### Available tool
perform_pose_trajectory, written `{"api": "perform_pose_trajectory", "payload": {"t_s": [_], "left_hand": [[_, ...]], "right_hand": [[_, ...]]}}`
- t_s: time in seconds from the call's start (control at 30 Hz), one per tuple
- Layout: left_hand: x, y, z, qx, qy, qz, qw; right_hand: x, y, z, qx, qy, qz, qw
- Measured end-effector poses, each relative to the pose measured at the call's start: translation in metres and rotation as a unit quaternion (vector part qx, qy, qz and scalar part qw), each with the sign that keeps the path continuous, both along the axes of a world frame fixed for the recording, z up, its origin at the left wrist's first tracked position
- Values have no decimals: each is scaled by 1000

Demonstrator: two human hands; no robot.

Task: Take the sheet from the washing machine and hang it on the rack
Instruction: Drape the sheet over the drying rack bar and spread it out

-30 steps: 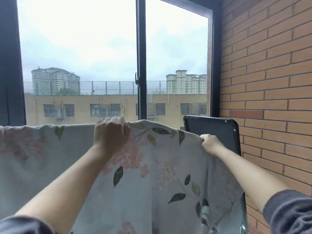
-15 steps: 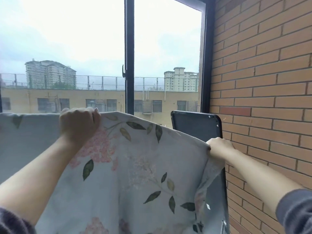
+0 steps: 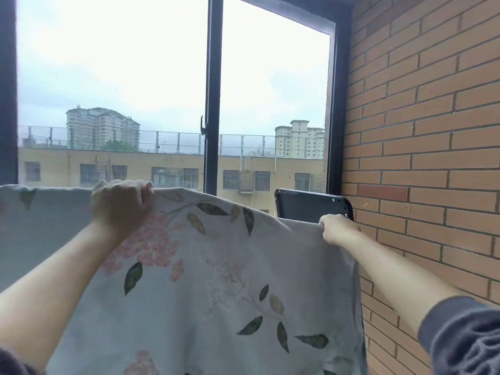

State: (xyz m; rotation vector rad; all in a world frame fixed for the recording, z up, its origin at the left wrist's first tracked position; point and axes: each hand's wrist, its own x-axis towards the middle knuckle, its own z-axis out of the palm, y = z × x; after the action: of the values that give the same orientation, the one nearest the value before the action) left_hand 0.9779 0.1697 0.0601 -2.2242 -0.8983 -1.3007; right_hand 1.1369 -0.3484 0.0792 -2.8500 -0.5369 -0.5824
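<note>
A pale grey sheet with pink flowers and green leaves hangs spread across the lower half of the view, in front of the window. My left hand is fisted over its top edge near the middle. My right hand grips the sheet's upper right corner, lower than the left. The rack is hidden behind the cloth; I cannot tell where it runs. The washing machine is out of view.
A black-framed window fills the background, with buildings outside. A dark flat panel with rounded corners stands just behind my right hand. A brick wall closes off the right side close to my right arm.
My right hand pulled the sheet's corner down and to the right, stretching the top edge. My left hand stayed gripped on the top edge. The camera view shifted slightly.
</note>
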Motion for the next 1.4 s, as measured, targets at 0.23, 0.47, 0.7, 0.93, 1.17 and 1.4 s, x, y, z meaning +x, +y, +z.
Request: {"api": "perform_pose_trajectory", "payload": {"t_s": [0.23, 0.47, 0.7, 0.93, 1.17, 1.4], "left_hand": [[-94, -181, 39, -27, -16, -55, 998], [-119, -188, 41, -13, -8, -117, 993], [-207, -112, 41, -20, -31, -51, 998], [-276, -46, 40, -1, -47, -13, 999], [-273, -42, 38, 10, -52, -53, 997], [-265, -49, 37, 1, -41, -87, 995]], "right_hand": [[-100, 123, 22, 237, 25, 378, 895], [-163, 213, 38, 178, -153, 322, 917], [-159, 220, 31, 178, -230, 255, 922], [-182, 233, 30, 188, -221, 232, 929], [-219, 268, 30, 214, -269, 241, 907], [-301, 359, 28, 181, -322, 300, 880]]}}
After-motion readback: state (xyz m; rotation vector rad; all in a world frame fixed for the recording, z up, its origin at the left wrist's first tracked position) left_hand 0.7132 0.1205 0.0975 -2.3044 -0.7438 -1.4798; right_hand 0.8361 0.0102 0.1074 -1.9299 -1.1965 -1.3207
